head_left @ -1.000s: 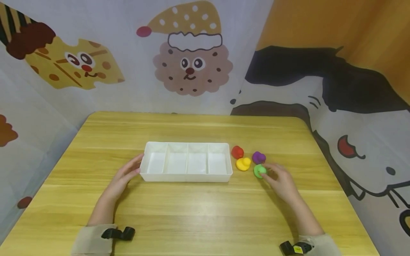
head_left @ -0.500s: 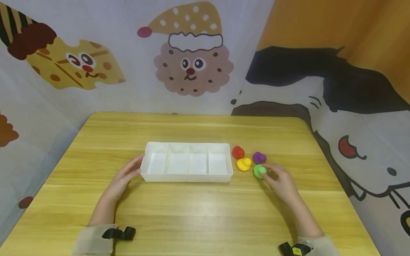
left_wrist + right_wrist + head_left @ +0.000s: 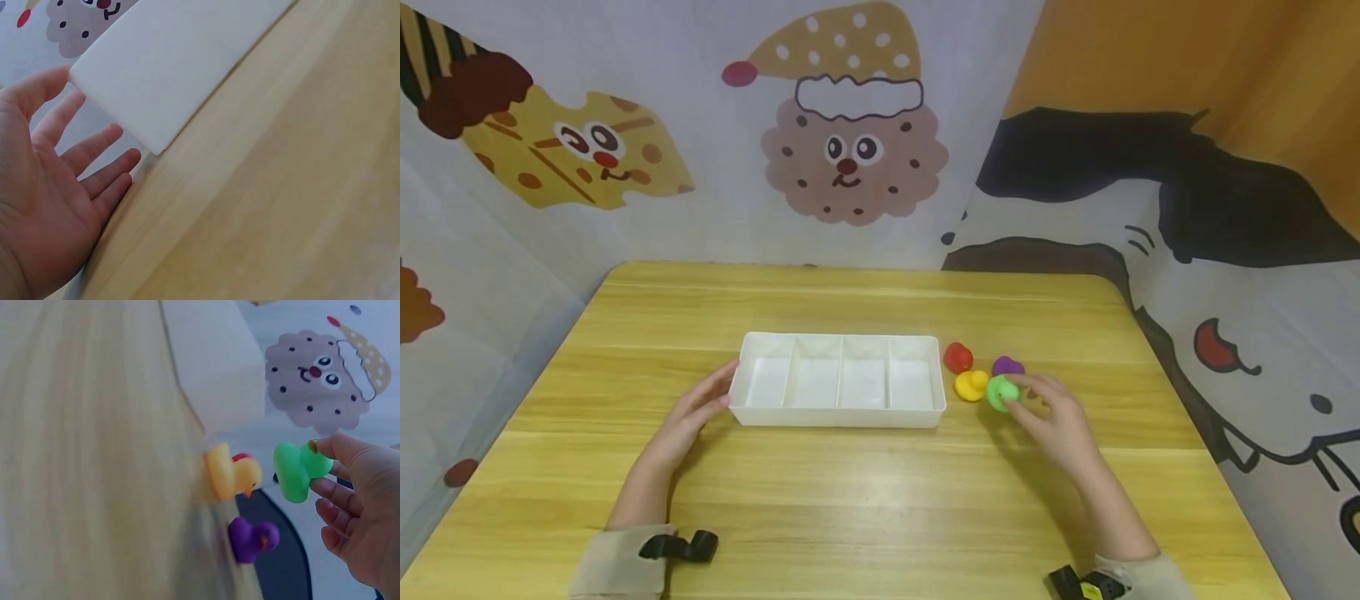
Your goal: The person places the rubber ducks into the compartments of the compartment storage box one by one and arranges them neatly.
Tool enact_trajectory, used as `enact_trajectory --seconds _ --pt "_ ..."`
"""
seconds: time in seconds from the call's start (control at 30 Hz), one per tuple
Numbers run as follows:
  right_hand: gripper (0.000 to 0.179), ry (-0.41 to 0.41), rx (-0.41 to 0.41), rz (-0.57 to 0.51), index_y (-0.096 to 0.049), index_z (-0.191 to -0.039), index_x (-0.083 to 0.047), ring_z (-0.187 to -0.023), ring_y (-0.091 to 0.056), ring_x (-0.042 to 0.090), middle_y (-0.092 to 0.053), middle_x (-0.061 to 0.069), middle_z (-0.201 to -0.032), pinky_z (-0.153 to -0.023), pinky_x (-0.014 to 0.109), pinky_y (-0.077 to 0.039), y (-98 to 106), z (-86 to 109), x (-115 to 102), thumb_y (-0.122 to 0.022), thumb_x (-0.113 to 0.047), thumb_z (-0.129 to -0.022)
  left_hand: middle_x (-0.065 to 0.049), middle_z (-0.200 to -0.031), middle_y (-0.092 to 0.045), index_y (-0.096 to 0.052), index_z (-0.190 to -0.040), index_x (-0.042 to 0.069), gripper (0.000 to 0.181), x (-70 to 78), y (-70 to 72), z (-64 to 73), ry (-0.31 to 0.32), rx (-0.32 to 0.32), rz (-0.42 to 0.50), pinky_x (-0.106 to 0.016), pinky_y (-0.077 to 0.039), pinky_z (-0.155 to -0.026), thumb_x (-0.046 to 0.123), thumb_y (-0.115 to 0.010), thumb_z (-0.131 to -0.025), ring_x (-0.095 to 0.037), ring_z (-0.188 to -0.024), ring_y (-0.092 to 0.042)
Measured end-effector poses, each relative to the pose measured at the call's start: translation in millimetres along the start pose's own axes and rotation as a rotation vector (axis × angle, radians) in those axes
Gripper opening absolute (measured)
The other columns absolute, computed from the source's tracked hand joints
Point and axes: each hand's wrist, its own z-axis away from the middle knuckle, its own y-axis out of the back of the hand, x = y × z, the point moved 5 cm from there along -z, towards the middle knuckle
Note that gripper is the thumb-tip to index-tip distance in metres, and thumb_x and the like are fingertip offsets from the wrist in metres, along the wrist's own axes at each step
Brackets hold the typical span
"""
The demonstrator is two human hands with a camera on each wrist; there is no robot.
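My right hand (image 3: 1060, 421) pinches a green toy duck (image 3: 297, 469) between thumb and fingers, lifted just off the table. Close to it sit a yellow toy duck (image 3: 970, 386), a purple one (image 3: 250, 539) partly behind the green duck in the head view, and a red one (image 3: 958, 357). At the table's middle lies a white tray (image 3: 835, 417) with several compartments in a row, all bare. My left hand (image 3: 56, 169) touches the tray's left end with its thumb and fingers spread and nearly straight.
The wooden table (image 3: 850, 500) ends at a patterned curtain (image 3: 700, 233) behind and at both sides. All the ducks stand off the tray's right end. A black camera strap (image 3: 677, 547) sits on the left sleeve, another on the right.
My right hand has raised the green duck from the table and shifted it slightly left, toward the yellow one. The left hand and the tray have stayed in place.
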Motion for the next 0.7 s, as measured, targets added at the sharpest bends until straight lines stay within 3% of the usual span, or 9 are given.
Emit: enact_trajectory --seconds 0.23,0.5,0.7 --pt "0.034 0.052 0.023 -0.015 -0.067 -0.117 -0.009 -0.092 -0.054 0.020 -0.064 0.001 -0.105 -0.079 0.042 -0.043 5.6 -6.6 -26.5 -0.075 -0.013 -0.084 -0.016 -0.149 -0.036 -0.033 -0.149 0.007 0.050 -0.3 -0.1 0.0 0.000 -0.003 0.003 -0.065 -0.016 -0.103 0.012 -0.046 -0.101 -0.006 -0.125 -0.040" --pt "0.033 0.179 0.069 -0.047 -0.070 -0.110 -0.008 -0.086 -0.052 0.012 -0.064 -0.004 -0.095 -0.075 0.023 -0.043 8.5 -17.8 -57.0 -0.078 -0.004 -0.078 -0.013 -0.147 -0.040 -0.034 -0.149 0.008 0.049 -0.1 0.4 -1.0 -0.003 -0.004 -0.019 -0.042 -0.026 -0.102 0.012 -0.045 -0.101 -0.008 -0.126 -0.041" --pt "0.032 0.213 0.062 -0.112 -0.071 -0.108 -0.008 -0.084 -0.054 0.013 -0.066 -0.002 -0.098 -0.072 0.018 -0.045 6.8 -24.7 -75.0 -0.078 -0.001 -0.078 -0.014 -0.147 -0.040 -0.033 -0.149 0.007 0.049 0.0 1.0 -0.2 0.004 -0.001 -0.005 -0.062 -0.019 -0.103 0.011 -0.045 -0.101 -0.005 -0.124 -0.042"
